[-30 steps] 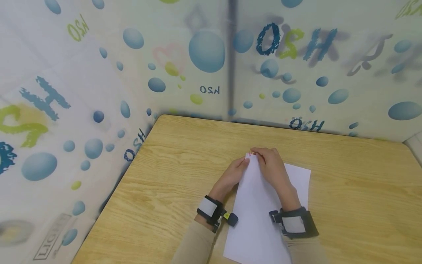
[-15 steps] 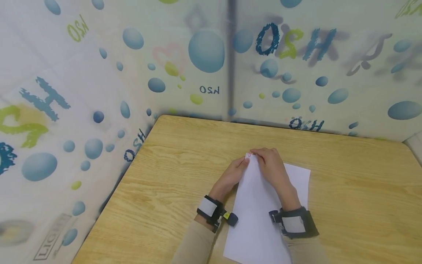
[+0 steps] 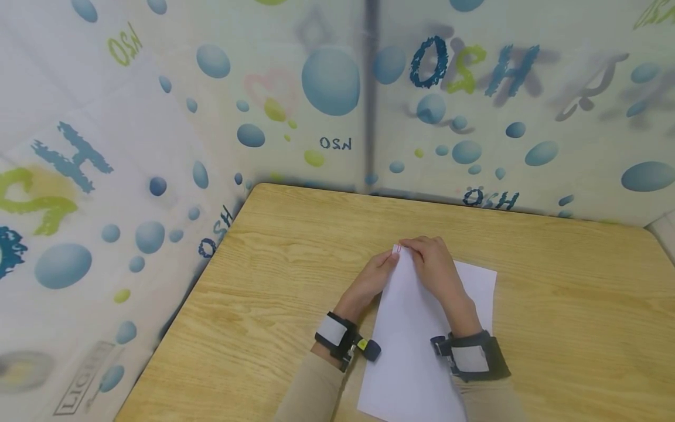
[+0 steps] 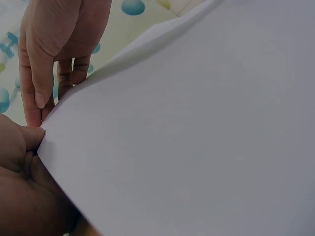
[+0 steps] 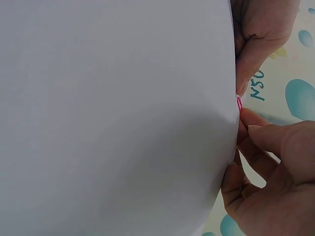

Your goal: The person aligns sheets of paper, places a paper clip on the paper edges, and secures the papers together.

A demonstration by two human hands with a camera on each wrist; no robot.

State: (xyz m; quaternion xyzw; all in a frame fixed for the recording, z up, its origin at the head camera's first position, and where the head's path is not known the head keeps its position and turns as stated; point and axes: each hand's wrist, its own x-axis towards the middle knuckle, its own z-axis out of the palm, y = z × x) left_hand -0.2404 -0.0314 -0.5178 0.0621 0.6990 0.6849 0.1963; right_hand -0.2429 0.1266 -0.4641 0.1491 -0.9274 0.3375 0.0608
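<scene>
White paper (image 3: 406,334) stands bowed up from the table, its top left corner raised between the hands. A small red-pink paper clip (image 5: 239,103) sits at the top edge near that corner; it shows as a red loop over the white in the head view. My left hand (image 3: 371,275) pinches the corner, thumb on the front face. My right hand (image 3: 437,266) reaches over the top edge, with thumb and index finger pinching at the clip's end. In the right wrist view its other fingers (image 5: 234,184) lie along the paper's edge.
The wooden table (image 3: 285,258) extends around the paper on both sides. Behind and to the left stand pale walls (image 3: 285,35) printed with blue and green bubbles and letters. Each wrist wears a black strap with a small camera.
The paper clip has slid down from above the paper's edge to further over its face. My right fingertips have shifted slightly with it; my left hand stays in place.
</scene>
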